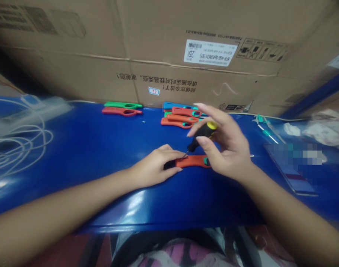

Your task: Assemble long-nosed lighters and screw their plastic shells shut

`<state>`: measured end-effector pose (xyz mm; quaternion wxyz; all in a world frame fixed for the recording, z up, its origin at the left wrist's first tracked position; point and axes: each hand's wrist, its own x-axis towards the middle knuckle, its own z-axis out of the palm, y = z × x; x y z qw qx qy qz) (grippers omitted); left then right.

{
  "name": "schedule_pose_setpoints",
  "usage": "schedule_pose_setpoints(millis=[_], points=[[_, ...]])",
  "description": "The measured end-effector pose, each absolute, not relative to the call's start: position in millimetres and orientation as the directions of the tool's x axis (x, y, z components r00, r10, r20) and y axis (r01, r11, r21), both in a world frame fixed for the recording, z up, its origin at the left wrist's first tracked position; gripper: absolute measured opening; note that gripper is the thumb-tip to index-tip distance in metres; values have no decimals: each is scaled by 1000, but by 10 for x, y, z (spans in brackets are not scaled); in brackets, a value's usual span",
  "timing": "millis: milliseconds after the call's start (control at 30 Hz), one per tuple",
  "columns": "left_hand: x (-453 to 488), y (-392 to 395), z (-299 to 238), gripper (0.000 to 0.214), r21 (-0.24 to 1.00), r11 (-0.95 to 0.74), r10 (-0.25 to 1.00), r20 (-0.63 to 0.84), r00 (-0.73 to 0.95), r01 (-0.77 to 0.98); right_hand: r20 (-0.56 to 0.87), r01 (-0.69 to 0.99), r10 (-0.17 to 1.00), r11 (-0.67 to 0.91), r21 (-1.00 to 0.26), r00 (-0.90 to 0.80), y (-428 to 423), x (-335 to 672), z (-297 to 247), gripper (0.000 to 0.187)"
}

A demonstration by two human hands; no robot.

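Observation:
My left hand [155,165] grips the left end of an orange utility lighter [193,161] lying on the blue table, thumb on the near side and fingers on the far side. A green trigger shows on the lighter, and its right part is hidden behind my right hand [227,148]. That hand is closed on a small screwdriver [200,137] with a black and yellow handle. The shaft slants down to the lighter's left end, close to my left fingertips. Whether the tip sits in a screw cannot be made out.
Beyond my hands lies a pile of orange and blue lighters [180,118]. Green and red casings [122,110] lie further left. A white cable [25,148] is coiled at left, a phone [294,174] lies at right, and a cardboard box [158,44] stands behind.

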<state>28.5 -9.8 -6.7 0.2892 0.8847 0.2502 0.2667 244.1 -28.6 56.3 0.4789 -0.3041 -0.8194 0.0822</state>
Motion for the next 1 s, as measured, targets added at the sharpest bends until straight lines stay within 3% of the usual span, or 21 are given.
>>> schedule_pose_setpoints(millis=[100, 167, 300, 367, 533, 700, 800, 900, 1000], points=[[290, -91, -89, 35, 638, -716, 595, 345, 726, 284, 859, 479, 451, 826, -299, -242, -271, 2416, 522, 36], [296, -87, -96, 36, 650, -704, 606, 338, 720, 286, 863, 513, 444, 813, -276, -241, -253, 2412, 501, 35], [305, -89, -87, 37, 671, -681, 619, 311, 721, 295, 700, 365, 648, 756, -543, -300, -210, 2416, 514, 42], [305, -91, -82, 38, 665, -682, 618, 302, 726, 304, 689, 340, 668, 741, -580, -281, -194, 2418, 540, 36], [305, -96, -68, 37, 654, -697, 603, 313, 734, 294, 841, 526, 481, 796, -299, -249, -206, 2429, 596, 22], [306, -102, -45, 35, 648, -700, 602, 310, 736, 299, 662, 370, 628, 777, -509, -409, -268, 2427, 632, 38], [306, -98, -55, 34, 638, -705, 603, 309, 735, 310, 730, 426, 572, 805, -412, -374, -293, 2417, 660, 28], [307, -93, -65, 34, 645, -702, 606, 318, 729, 302, 803, 510, 469, 824, -247, -369, -307, 2413, 680, 32], [311, -92, -60, 36, 656, -690, 612, 305, 729, 305, 763, 444, 496, 842, -305, -416, -315, 2414, 695, 39]])
